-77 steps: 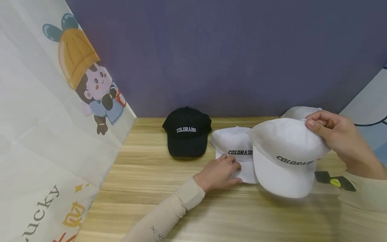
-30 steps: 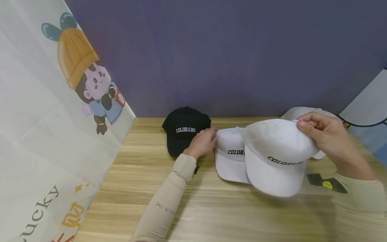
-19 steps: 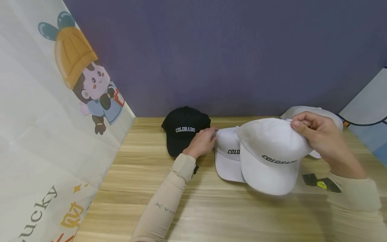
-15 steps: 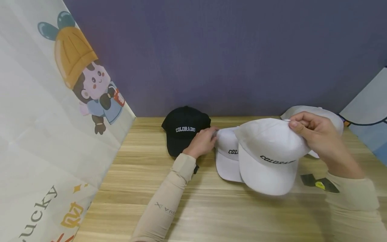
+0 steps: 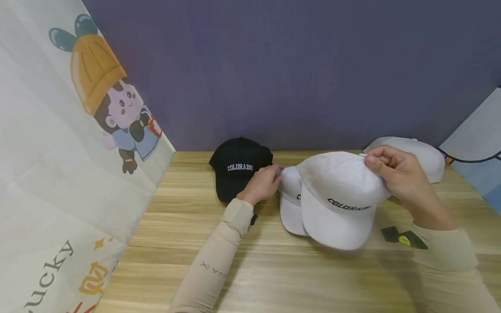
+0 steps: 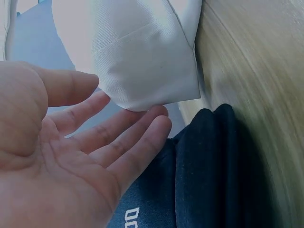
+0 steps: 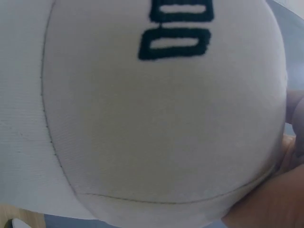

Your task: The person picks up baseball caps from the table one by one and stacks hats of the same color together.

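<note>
My right hand (image 5: pixel 403 178) pinches a white baseball cap (image 5: pixel 338 228) near its top button. That cap, with COLORADO in dark letters, fills most of the right wrist view. It overlaps a second white cap (image 5: pixel 290 215) and hides most of that cap's lettering. My left hand (image 5: pixel 261 184) lies between the second white cap and a black COLORADO cap (image 5: pixel 232 180). In the left wrist view its fingers (image 6: pixel 135 147) stretch out loosely, with the tips at the edge of the second white cap (image 6: pixel 147 61). Part of the black cap (image 6: pixel 199 171) shows below.
Another white cap (image 5: pixel 424 158) sits at the back right, partly behind my right hand. A dark piece with a yellow spot (image 5: pixel 404 239) lies on the wooden table (image 5: pixel 188 243). A purple-grey wall (image 5: pixel 289 69) stands behind, and a pale printed panel (image 5: pixel 35 143) on the left.
My right hand has brought its white cap leftward, covering more of the second white cap. My left hand went from that cap's brim to its left side, then stayed there.
</note>
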A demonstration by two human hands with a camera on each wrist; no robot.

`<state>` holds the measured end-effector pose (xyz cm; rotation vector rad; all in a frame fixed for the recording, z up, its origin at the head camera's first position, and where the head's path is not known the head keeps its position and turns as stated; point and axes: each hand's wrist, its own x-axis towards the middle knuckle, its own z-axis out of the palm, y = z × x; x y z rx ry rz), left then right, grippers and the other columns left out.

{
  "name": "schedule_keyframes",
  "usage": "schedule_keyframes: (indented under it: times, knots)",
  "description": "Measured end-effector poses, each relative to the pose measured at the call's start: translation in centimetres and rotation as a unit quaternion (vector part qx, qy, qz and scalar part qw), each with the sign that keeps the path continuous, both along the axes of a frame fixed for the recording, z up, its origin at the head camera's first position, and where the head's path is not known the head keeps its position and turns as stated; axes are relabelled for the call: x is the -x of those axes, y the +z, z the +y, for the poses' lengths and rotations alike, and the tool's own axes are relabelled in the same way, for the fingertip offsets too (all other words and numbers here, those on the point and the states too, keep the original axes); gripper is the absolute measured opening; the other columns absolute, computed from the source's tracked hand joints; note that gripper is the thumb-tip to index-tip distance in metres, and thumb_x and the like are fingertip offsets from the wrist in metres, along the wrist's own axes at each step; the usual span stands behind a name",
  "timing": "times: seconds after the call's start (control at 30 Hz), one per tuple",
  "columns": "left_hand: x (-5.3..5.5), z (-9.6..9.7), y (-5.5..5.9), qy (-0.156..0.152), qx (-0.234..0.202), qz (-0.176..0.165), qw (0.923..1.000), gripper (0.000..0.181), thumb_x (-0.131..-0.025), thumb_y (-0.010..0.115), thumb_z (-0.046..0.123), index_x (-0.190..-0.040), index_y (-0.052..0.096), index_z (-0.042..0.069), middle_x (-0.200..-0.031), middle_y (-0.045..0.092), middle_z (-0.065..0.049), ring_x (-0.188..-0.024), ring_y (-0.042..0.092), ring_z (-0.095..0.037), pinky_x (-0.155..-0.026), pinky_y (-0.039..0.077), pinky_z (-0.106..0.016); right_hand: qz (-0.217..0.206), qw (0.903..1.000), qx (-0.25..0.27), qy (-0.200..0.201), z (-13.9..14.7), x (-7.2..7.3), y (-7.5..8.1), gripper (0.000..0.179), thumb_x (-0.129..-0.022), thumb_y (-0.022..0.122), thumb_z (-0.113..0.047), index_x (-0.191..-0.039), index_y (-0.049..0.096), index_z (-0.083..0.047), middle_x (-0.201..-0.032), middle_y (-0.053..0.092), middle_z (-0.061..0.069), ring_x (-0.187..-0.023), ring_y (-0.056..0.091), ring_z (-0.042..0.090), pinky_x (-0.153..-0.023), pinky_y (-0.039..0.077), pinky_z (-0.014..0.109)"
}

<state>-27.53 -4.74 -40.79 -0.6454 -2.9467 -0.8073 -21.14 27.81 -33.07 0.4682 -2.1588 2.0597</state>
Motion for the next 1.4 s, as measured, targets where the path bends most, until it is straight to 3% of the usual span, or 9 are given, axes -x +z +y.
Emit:
schedule_keyframes:
  times: [0.17,0.27,0.37,0.6,0.87,1.1,1.27,1.4]
  knots:
    - [0.0,-0.1,-0.1,-0.01,-0.003,0.013,0.9999,0.036,-0.106,0.051,0.011,-0.141,0.059,0.011,-0.136,0.066,-0.01,-0.12,0.066,-0.025,-0.098,0.055,-0.041,0.01,0.9986,-0.048,-0.021,-0.6,0.2,-0.1,0.011,-0.101,0.063,-0.009,-0.097,0.072,-0.012,-0.075,0.072,-0.01,-0.06,0.06,0.001,-0.049,0.049,0.019]
    - [0.1,-0.1,-0.2,-0.012,-0.003,0.013,0.9998,0.036,-0.106,0.049,0.01,-0.141,0.059,0.012,-0.138,0.066,-0.01,-0.124,0.065,-0.025,-0.101,0.054,-0.041,0.006,0.9932,-0.104,-0.052,-1.0,0.2,-0.3,0.012,-0.102,0.063,-0.016,-0.097,0.072,-0.02,-0.074,0.07,-0.015,-0.061,0.06,0.0,-0.051,0.05,0.019]
    - [0.1,-0.1,-0.1,-0.013,-0.004,0.009,0.9999,0.035,-0.107,0.048,0.011,-0.14,0.059,0.012,-0.138,0.065,-0.009,-0.124,0.065,-0.025,-0.101,0.054,-0.041,0.005,0.99,-0.127,-0.06,-1.5,0.3,-0.6,0.011,-0.102,0.063,-0.017,-0.097,0.072,-0.021,-0.073,0.069,-0.016,-0.061,0.059,0.001,-0.051,0.05,0.02]
    - [0.0,-0.2,0.0,-0.016,0.0,0.006,0.9998,0.035,-0.108,0.047,0.012,-0.141,0.059,0.013,-0.137,0.066,-0.009,-0.121,0.066,-0.023,-0.099,0.055,-0.038,0.01,0.9959,-0.079,-0.041,-2.4,0.5,-1.3,0.011,-0.101,0.063,-0.011,-0.096,0.072,-0.016,-0.072,0.07,-0.013,-0.058,0.059,0.0,-0.05,0.048,0.018]
    - [0.0,-0.3,0.2,-0.022,-0.001,0.013,0.9997,0.034,-0.107,0.048,0.012,-0.139,0.06,0.013,-0.136,0.067,-0.009,-0.119,0.067,-0.025,-0.099,0.055,-0.041,0.021,0.9973,-0.062,-0.031,-3.5,0.8,-2.1,0.011,-0.101,0.064,-0.009,-0.096,0.071,-0.015,-0.073,0.072,-0.013,-0.058,0.059,-0.001,-0.049,0.048,0.017]
    - [0.0,-0.6,0.1,-0.023,0.014,0.017,0.9995,0.024,-0.107,0.047,0.015,-0.125,0.063,0.013,-0.117,0.07,-0.008,-0.103,0.07,-0.025,-0.09,0.056,-0.043,0.023,0.9956,-0.078,-0.046,-4.5,0.9,-2.8,0.01,-0.101,0.064,-0.012,-0.097,0.07,-0.018,-0.073,0.07,-0.016,-0.06,0.058,-0.002,-0.051,0.048,0.017]
    - [0.0,-0.7,0.1,-0.024,0.01,0.008,0.9996,0.034,-0.108,0.045,0.016,-0.139,0.061,0.016,-0.132,0.068,-0.005,-0.115,0.068,-0.022,-0.097,0.055,-0.04,0.035,0.9945,-0.083,-0.053,-5.2,0.9,-3.3,0.01,-0.101,0.064,-0.011,-0.097,0.069,-0.018,-0.071,0.068,-0.016,-0.06,0.057,-0.002,-0.05,0.047,0.017]
    - [0.0,-0.8,0.0,-0.027,0.007,0.003,0.9996,0.037,-0.108,0.044,0.014,-0.141,0.06,0.017,-0.137,0.067,-0.005,-0.119,0.067,-0.02,-0.099,0.055,-0.039,0.042,0.9922,-0.096,-0.068,-5.8,0.9,-3.7,0.008,-0.101,0.064,-0.014,-0.099,0.069,-0.008,-0.071,0.066,-0.015,-0.059,0.056,-0.001,-0.05,0.048,0.019]
